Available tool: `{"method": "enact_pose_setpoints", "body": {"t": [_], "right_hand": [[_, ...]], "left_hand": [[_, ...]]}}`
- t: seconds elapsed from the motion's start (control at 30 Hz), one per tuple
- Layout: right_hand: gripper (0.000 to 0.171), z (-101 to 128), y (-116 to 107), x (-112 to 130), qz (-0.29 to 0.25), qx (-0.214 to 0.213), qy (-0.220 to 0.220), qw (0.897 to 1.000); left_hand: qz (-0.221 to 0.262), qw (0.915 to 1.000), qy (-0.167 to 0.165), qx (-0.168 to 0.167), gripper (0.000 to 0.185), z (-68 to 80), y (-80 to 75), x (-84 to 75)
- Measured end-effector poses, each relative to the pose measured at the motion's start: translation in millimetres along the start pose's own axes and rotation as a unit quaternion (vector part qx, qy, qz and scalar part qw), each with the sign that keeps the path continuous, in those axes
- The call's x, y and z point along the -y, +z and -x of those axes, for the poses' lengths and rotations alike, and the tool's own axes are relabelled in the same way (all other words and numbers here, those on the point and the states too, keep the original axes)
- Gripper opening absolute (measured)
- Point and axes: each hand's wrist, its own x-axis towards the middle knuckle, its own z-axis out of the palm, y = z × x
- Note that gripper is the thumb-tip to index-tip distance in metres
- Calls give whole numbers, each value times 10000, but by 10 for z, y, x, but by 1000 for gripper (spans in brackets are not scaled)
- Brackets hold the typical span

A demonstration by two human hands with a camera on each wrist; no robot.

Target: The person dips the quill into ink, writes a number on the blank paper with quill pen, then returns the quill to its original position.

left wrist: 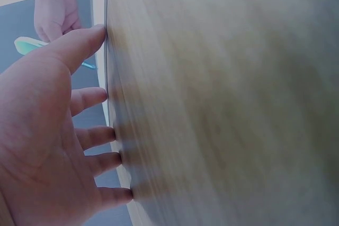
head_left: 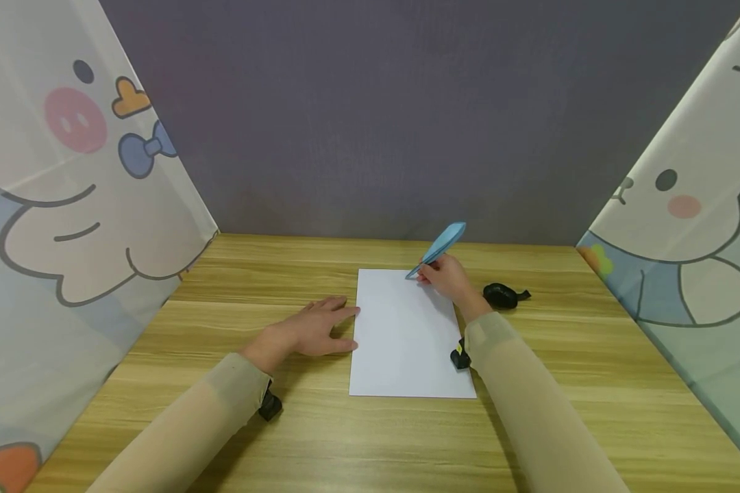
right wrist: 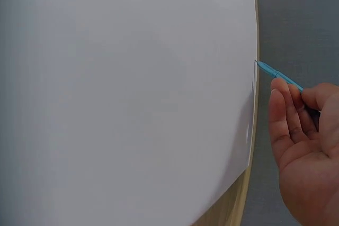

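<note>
1. Paper sheet (head_left: 403,335), white, lying flat on the wood-grain table (head_left: 370,441), about midway between the table's left and right edges and nearer its far edge than its near one. No mark can be made out on it. Judged from the pose, the step in hand goes best with the sheet braced at its left edge and the blue pen (head_left: 442,244) kept slanted and pressed lightly, so that the paper neither slides nor creases.

2. Left hand (head_left: 316,332), at the sheet's left edge. Fingers extended and spread, grasping nothing; the tips of thumb and forefinger rest at the paper's border, the others on the table side of it.

3. Black object (head_left: 500,296), small and rounded with a short strap-like end, on the table just beyond the sheet's right edge, toward the table's far right corner. Its identity cannot be told.

4. Right hand (head_left: 447,277), by the sheet's far right corner. Thumb and fingers curl inward with little gap, pinching the pen's slim shaft. The tip points down and left near the sheet's far edge, the broad feather-shaped end up and right; contact between tip and paper cannot be told.

5. Grey panel (head_left: 395,123), behind the table's far edge.
</note>
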Motion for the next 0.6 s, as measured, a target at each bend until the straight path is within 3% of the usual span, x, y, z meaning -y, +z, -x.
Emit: {"method": "enact_pose_setpoints", "body": {"t": [0.6], "right_hand": [[33,29,47,59,204,337,-145,9991]], "left_hand": [[-20,10000,53,-14,80,4,-19,-24]]}}
